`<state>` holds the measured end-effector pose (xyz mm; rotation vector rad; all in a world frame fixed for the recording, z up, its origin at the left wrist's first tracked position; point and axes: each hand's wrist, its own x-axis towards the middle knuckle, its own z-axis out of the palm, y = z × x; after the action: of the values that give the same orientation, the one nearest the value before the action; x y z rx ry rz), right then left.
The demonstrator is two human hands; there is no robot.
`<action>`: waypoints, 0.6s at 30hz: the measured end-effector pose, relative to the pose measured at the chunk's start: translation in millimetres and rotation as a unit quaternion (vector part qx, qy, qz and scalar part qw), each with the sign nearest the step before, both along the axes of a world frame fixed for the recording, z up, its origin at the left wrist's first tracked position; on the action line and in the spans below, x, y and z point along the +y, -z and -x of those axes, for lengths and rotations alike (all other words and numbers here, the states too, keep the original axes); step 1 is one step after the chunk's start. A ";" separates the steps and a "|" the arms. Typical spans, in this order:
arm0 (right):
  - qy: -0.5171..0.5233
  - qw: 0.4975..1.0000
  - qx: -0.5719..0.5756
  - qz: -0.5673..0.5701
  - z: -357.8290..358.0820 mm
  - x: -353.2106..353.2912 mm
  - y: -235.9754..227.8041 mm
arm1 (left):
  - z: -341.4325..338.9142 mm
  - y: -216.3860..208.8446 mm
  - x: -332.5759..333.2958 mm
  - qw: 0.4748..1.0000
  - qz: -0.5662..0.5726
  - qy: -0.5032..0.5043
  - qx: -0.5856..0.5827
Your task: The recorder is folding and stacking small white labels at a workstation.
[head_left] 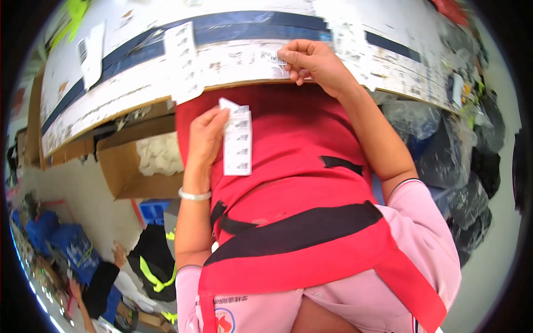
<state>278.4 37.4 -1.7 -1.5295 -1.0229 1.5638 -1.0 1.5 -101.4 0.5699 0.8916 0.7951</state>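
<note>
My left hand [206,133] is closed, thumb and fingers pinching the upper edge of a white strip of barcode labels [237,147]. The strip hangs in front of my red apron [288,150], its top corner bent over. At the near edge of the white worktable [239,75], my right hand [316,64] is closed in a pinch, with a small barcode label [271,57] at its fingertips. Whether that label lies on something clear beneath it is hard to make out.
Other label strips lie on the table, one [183,61] hanging over the near edge and another [91,55] farther left. Below left stands an open cardboard box [125,166] with crumpled pale pieces. Wrapped dark bags [444,155] sit at right. Another person's arm [102,288] shows lower left.
</note>
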 end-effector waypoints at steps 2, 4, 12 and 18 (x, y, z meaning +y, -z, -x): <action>0.023 0.997 -0.041 -0.055 -23.4 -10.8 -17.4 | 2.8 -5.6 -3.5 1.000 -0.016 -0.011 -0.014; 0.081 0.981 -0.146 -0.102 -60.3 -26.3 -32.7 | 5.8 -10.7 -3.8 0.999 -0.005 -0.003 -0.042; 0.134 0.938 -0.318 -0.039 -130.6 -59.6 21.5 | -2.0 -6.1 0.1 0.999 -0.008 0.017 -0.030; 0.038 0.797 -0.589 -0.130 -232.4 -72.1 55.1 | -25.1 -30.3 0.3 0.972 -0.123 0.039 0.198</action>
<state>510.8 -34.7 -56.8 -2.2892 -1.6699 0.1963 24.1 1.7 -71.1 1.0011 1.1340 0.7370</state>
